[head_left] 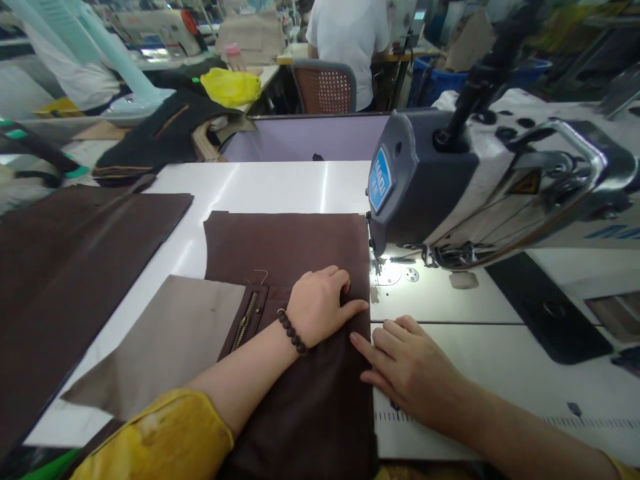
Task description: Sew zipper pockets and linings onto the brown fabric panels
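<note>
A dark brown leather-like panel (290,243) lies under the sewing machine's left side, its right edge running along the needle area. My left hand (320,303) rests on top of this panel, thumb stretched toward the edge and fingers lying on the material. Close by, my right hand (410,360) reaches over the same edge, index finger and thumb apart and touching the panel, other fingers bent. Left of my left wrist, a brass zipper (245,319) is set in the panel, with a grey-beige lining piece (170,337) spread beside it.
The sewing machine head (425,180) stands at the right above its metal plate (435,293). Another brown panel (65,253) lies at left. Behind are a dark garment piece (165,127), a pale green fan (130,87), a chair (325,87) and a person in white (347,40).
</note>
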`<state>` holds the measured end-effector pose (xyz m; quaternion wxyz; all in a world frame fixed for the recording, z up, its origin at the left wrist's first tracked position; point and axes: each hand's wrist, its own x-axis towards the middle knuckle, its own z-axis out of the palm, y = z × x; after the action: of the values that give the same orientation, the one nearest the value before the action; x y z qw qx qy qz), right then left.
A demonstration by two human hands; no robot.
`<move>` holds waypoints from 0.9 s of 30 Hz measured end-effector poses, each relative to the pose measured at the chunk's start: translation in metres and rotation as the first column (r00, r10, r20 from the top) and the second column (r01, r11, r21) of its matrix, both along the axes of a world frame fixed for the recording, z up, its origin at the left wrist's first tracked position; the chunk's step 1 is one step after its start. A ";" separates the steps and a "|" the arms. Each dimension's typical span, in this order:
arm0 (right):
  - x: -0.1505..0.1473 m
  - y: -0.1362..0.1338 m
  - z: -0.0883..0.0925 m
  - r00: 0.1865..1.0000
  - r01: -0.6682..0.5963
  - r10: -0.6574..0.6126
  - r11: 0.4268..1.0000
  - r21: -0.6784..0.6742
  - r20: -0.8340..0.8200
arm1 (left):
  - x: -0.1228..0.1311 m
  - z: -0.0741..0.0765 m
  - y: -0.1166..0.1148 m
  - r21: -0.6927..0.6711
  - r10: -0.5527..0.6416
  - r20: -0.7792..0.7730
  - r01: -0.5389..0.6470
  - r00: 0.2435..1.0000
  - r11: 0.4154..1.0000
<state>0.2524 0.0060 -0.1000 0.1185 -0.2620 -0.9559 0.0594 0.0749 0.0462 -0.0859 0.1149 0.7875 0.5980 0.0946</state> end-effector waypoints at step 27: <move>0.001 -0.001 -0.002 0.999 0.039 -0.038 0.999 0.031 -0.025 | 0.002 -0.001 0.006 0.013 -0.011 0.039 0.010 0.999 1.000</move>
<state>0.2538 0.0047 -0.1024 0.1355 -0.2775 -0.9501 0.0451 0.0773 0.0521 -0.0867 0.1219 0.7893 0.5910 0.1132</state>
